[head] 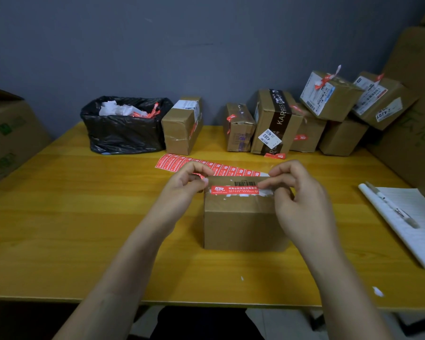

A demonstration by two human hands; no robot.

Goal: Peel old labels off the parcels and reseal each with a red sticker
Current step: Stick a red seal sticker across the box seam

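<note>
Your parcel (pixel 243 217), a plain brown cardboard box, stands in the middle of the yellow table (pixel 84 217), one broad face turned toward you; the red sticker (pixel 234 189) lies along its top front edge, its long axis running left to right, a white logo at its left end and lines of white Chinese print to the right, too small to read; just behind it a barcode (pixel 244 184) shows on the box top, and white scraps of torn label (pixel 265 192) cling beside the sticker's right end.

Your left hand (pixel 184 182) pinches the sticker's left end between thumb and forefinger, the other fingers curled; your right hand (pixel 297 195) pinches the right end the same way; whether the sticker is fully stuck down, you cannot tell.

Beyond the box lies the sheet of red stickers (pixel 182 163), its length slanting from left to right; at the back, a taped parcel (pixel 275 119) reads "KARRIES" and bears a tag marked "4303"; a tilted parcel (pixel 383 101) on the right-hand pile bears "4207"; a black-bagged bin (pixel 123 126) holds crumpled white and red scraps; a pen (pixel 390 204) rests on a lined notebook (pixel 407 227) at your right.
</note>
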